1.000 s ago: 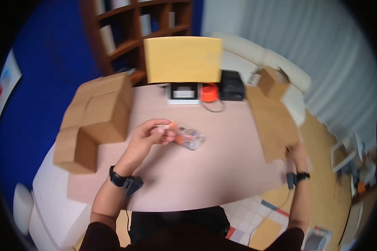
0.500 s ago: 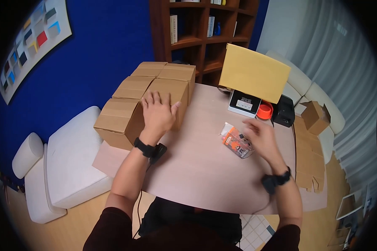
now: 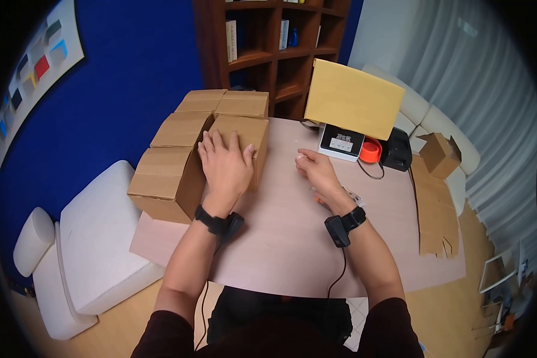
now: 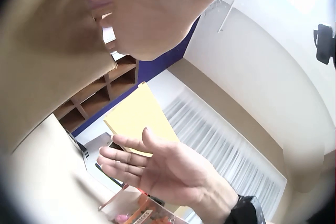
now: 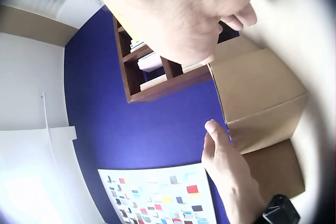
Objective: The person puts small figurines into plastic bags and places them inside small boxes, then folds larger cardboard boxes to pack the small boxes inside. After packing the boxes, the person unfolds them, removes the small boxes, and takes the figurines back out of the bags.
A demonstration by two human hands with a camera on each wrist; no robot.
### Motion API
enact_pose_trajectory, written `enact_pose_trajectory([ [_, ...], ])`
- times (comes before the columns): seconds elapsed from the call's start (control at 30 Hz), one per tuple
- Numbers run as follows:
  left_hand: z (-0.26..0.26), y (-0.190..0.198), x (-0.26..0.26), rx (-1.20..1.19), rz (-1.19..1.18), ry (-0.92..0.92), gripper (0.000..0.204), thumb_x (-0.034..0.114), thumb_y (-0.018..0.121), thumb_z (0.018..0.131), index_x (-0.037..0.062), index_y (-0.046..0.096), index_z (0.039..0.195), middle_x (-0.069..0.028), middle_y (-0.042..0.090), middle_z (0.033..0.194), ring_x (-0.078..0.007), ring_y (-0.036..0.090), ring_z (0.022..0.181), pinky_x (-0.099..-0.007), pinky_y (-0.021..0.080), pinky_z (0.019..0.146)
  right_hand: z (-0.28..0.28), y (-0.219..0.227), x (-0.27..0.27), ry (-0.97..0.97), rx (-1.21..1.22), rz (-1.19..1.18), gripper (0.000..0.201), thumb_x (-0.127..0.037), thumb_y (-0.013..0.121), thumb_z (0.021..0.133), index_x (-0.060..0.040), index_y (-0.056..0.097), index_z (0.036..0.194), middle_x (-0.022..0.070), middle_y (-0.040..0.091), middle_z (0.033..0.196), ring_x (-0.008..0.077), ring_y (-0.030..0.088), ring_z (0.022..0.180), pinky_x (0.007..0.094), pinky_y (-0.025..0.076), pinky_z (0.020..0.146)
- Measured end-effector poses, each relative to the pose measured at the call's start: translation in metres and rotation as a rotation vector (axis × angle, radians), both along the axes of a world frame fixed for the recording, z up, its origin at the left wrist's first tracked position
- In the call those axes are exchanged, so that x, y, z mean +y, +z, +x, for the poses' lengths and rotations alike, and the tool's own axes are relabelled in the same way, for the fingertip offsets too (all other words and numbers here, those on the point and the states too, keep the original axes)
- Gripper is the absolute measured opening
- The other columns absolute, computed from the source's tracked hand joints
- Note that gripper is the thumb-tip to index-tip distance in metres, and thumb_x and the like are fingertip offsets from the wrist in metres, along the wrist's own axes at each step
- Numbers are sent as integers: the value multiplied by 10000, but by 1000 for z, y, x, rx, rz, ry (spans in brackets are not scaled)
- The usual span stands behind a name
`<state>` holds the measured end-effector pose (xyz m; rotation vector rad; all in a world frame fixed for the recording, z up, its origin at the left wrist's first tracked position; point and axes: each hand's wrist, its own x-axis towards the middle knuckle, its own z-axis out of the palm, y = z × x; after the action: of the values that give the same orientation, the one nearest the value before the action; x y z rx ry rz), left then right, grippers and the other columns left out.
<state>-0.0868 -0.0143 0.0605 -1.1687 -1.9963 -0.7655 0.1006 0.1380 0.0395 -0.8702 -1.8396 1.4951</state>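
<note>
My left hand rests palm down, fingers spread, on the top of a brown cardboard box, one of several standing together at the left of the table. Over the middle of the table is my right hand, holding nothing; the left wrist view shows this right hand with its fingers extended. A clear packet with orange print lies on the table, mostly hidden by the right wrist. The left wrist view catches the packet low in the frame.
At the back stand a yellow panel, a white-and-black device, a red-orange round object and a black device. Flattened cardboard lies along the right edge, with a small open box behind it.
The left hand has gone from beside the packet to the boxes. My right hand has moved from the flat cardboard past the packet to mid-table. The head view has shifted.
</note>
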Motion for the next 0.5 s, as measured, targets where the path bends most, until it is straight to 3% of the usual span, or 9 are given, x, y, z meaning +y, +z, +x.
enact_pose_trajectory([
  [0.07, -1, 0, 3, -93, -121, 100, 505, 467, 559, 1049, 73, 736, 1311, -370, 561, 1428, -549, 462, 1410, -629, 288, 1226, 2, 0, -1, -5, 0, -34, 571, -256, 674, 1041, 112, 567, 1464, 97, 715, 1060, 145, 635, 950, 285, 524, 909],
  [0.2, 8, 14, -2, -160, -194, 66, 481, 469, 551, 1047, 107, 756, 1289, -333, 595, 1411, -546, 482, 1395, -620, 290, 1224, 4, -1, 1, 11, 36, -72, 586, -269, 678, 1041, 119, 561, 1465, 109, 713, 1120, 155, 634, 968, 287, 521, 927],
  [0.27, 13, 15, -4, -145, -222, 37, 413, 435, 569, 1045, 144, 788, 1238, -232, 653, 1388, -480, 520, 1384, -607, 327, 1203, 2, -2, 0, 17, 58, -86, 592, -274, 680, 1042, 122, 559, 1465, 108, 711, 1131, 156, 632, 975, 287, 519, 929],
  [0.37, 20, 10, -4, -112, -177, -24, 379, 403, 598, 1034, 144, 791, 1233, -161, 703, 1342, -449, 571, 1343, -598, 373, 1181, -4, 2, -3, 38, 65, -87, 600, -285, 681, 1044, 114, 555, 1474, 118, 708, 1152, 158, 626, 997, 294, 515, 942],
  [0.43, 9, 20, -6, -225, -204, -96, 370, 392, 608, 1032, 144, 790, 1238, -145, 698, 1364, -440, 588, 1329, -588, 400, 1166, -4, 8, -11, 27, 35, -96, 536, -215, 658, 1069, 105, 546, 1484, 25, 676, 1108, 100, 627, 955, 239, 518, 928],
  [0.5, -6, 25, -3, -339, -237, -176, 361, 380, 617, 1030, 145, 790, 1242, -129, 693, 1386, -432, 606, 1315, -578, 428, 1151, -4, 4, -11, 27, 46, -97, 544, -218, 660, 1068, 108, 542, 1487, 20, 670, 1077, 98, 612, 936, 240, 510, 907],
])
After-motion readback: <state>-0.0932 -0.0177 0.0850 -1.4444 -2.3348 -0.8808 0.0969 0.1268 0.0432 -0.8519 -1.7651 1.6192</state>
